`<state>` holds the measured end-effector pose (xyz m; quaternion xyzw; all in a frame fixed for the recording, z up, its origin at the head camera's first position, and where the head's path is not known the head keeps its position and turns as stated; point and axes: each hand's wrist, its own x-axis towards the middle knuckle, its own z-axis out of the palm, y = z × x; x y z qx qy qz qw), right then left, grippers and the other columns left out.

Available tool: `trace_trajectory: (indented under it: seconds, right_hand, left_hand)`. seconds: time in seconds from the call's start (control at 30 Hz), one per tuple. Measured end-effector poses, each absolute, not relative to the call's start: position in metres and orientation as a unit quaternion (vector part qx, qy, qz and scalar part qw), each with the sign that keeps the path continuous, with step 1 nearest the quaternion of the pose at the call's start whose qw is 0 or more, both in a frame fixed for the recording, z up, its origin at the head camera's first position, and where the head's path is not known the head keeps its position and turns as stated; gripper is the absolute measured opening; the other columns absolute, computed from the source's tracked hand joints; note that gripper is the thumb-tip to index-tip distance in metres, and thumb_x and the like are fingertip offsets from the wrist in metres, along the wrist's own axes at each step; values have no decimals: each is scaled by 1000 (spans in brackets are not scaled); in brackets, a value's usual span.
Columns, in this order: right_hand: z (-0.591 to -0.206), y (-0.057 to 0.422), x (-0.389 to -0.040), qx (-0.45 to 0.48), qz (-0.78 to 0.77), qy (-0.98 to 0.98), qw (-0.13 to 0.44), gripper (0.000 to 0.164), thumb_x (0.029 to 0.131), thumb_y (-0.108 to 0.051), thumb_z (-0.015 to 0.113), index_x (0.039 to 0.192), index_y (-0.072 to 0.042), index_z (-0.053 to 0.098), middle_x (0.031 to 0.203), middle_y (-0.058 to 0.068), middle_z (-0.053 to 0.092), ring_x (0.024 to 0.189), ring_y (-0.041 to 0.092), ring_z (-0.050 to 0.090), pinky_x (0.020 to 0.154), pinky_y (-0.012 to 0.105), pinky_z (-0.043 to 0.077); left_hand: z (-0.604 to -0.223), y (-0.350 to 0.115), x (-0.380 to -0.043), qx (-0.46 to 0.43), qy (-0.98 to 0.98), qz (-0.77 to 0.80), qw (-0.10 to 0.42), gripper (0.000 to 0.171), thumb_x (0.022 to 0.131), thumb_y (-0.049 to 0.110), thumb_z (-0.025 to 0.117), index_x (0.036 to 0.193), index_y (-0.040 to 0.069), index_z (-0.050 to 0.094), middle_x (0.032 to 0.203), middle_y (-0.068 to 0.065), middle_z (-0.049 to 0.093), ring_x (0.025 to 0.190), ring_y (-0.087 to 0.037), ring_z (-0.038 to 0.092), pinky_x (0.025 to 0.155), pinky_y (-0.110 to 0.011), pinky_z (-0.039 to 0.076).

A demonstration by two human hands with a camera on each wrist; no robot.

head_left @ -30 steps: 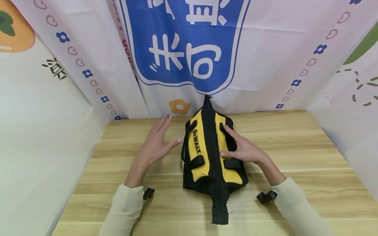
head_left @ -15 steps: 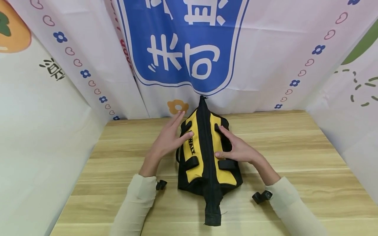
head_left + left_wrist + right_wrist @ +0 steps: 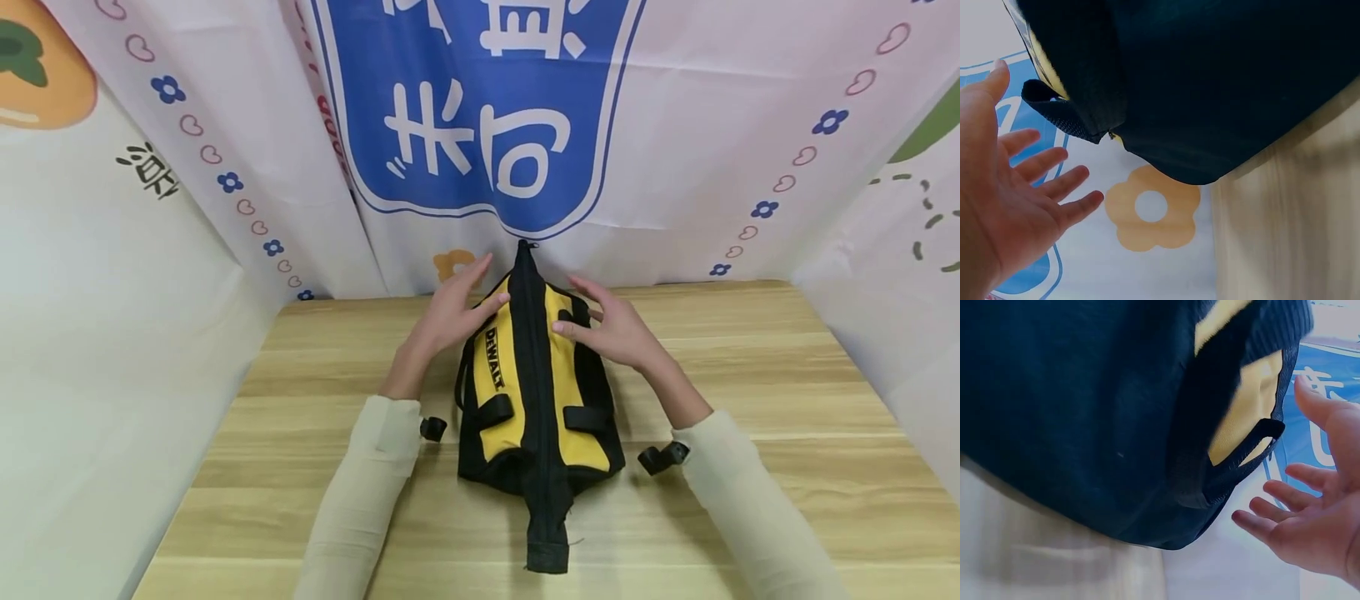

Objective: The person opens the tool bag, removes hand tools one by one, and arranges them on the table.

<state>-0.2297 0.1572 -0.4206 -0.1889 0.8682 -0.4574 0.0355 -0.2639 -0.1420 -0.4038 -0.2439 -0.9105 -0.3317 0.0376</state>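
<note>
A black and yellow DeWalt tool bag (image 3: 534, 375) lies on the table, its central zipper strip running front to back. The zipper's black end tab (image 3: 548, 537) sticks out towards the front, and a small zipper pull (image 3: 532, 245) shows at the far end. My left hand (image 3: 452, 312) is at the bag's far left corner, fingers extended and thumb over the yellow panel. On the opposite side, my right hand (image 3: 617, 332) is spread beside the far right part, thumb over yellow. Both wrist views show straight, spread fingers beside black strap loops (image 3: 1063, 115), gripping nothing.
The wooden table (image 3: 300, 467) ends at a white printed backdrop (image 3: 675, 167) close behind the bag. White side panels (image 3: 112, 333) stand left and right. A black wrist-camera mount (image 3: 663, 457) sits at the right cuff.
My left hand has come in from the left and moved farther back along the bag. The right hand has slid away from the near strap towards the far end.
</note>
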Motion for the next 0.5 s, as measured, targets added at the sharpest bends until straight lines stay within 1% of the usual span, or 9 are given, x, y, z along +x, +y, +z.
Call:
trace_trajectory:
  seconds: [0.07,0.17,0.37,0.5]
  right_hand:
    - [-417,158,-236,-186,-460,868,30,91,99,-44,78,169,-9,32,173,18,36,160,40,36,126,64,38]
    - [-412,159,-243,-183,-463,867,23,89,99,-43,78,168,-8,34,172,18,38,158,41,38,126,63,38]
    - [-406,158,-256,-181,-477,860,3,83,100,-40,78,166,-7,39,171,15,41,158,37,40,126,61,41]
    - [-405,156,-267,-186,-491,851,-10,77,100,-35,78,163,-6,44,169,15,45,157,35,42,124,60,43]
  left_hand:
    - [-400,-140,-270,-247,-908,-335,42,78,108,51,60,171,17,30,173,-10,39,158,-32,42,132,-55,33]
    - [-394,-139,-276,-251,-907,-336,46,76,108,49,61,170,16,33,173,-9,41,159,-32,41,132,-54,34]
    - [-387,-142,-286,-261,-904,-336,46,72,109,45,61,168,11,37,172,-10,42,157,-32,44,131,-52,36]
    - [-386,-144,-295,-265,-900,-343,36,68,110,40,61,167,11,39,170,-12,44,153,-34,49,127,-53,42]
